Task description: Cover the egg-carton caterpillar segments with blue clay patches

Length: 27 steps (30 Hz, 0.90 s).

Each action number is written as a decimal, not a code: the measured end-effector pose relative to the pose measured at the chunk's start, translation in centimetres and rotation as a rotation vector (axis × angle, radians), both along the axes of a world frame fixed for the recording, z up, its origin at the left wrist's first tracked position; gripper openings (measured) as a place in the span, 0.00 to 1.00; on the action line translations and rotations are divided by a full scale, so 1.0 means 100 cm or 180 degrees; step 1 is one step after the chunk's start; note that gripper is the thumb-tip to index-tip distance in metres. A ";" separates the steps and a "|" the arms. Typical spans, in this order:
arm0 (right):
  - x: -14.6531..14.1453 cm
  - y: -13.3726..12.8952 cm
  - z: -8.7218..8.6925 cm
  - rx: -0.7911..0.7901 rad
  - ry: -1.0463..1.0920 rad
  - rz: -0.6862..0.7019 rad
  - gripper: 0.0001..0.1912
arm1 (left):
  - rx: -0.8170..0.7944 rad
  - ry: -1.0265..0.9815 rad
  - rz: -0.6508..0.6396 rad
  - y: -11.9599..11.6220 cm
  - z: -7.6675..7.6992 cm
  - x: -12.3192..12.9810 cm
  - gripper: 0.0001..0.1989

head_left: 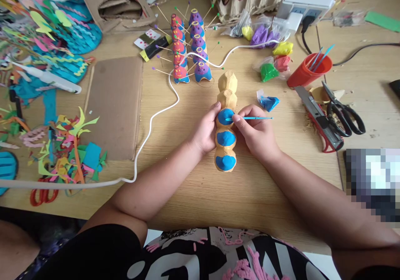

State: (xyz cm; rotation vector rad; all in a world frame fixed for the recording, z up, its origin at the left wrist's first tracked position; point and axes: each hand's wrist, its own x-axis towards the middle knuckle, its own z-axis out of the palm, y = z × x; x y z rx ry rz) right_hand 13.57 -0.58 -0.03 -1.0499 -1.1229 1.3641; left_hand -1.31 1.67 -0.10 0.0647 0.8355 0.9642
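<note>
A tan egg-carton strip [228, 98] stands end-on to me, a row of bumps with blue clay [226, 138] covering three of them on the near part. My left hand [206, 128] is closed round its left edge, thumb beside the farthest blue bump. In my right hand [258, 132], a thin blue modelling tool [254, 118] is pinched between thumb and fingers, its flat end against that same bump. To the right lies a bag of blue clay [269, 102]. Beyond, two finished-looking strips, one red and blue [179, 58], one purple and blue [200, 55], carry coloured-tipped sticks.
A white cable [152, 117] winds across the table. Right are an orange cup [312, 69] with tools, a box cutter [318, 115] and black scissors [342, 113]. Left lie cardboard [114, 109], paper scraps [68, 151], a glue gun [50, 78] and orange-handled scissors [43, 193].
</note>
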 end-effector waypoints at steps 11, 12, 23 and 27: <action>0.001 0.000 0.000 -0.0044 0.0032 0.0017 0.29 | -0.0077 -0.0078 -0.0004 -0.001 0.004 0.002 0.19; 0.001 0.000 -0.001 -0.0060 0.0055 0.0017 0.29 | -0.0074 -0.0088 -0.0003 -0.001 0.005 0.001 0.19; 0.000 0.000 0.000 -0.0001 -0.0063 0.0012 0.29 | -0.0092 -0.0064 -0.0017 0.000 0.004 0.000 0.18; 0.000 0.000 0.000 0.0014 -0.0042 0.0024 0.30 | -0.0094 -0.0069 -0.0004 0.001 0.003 -0.001 0.17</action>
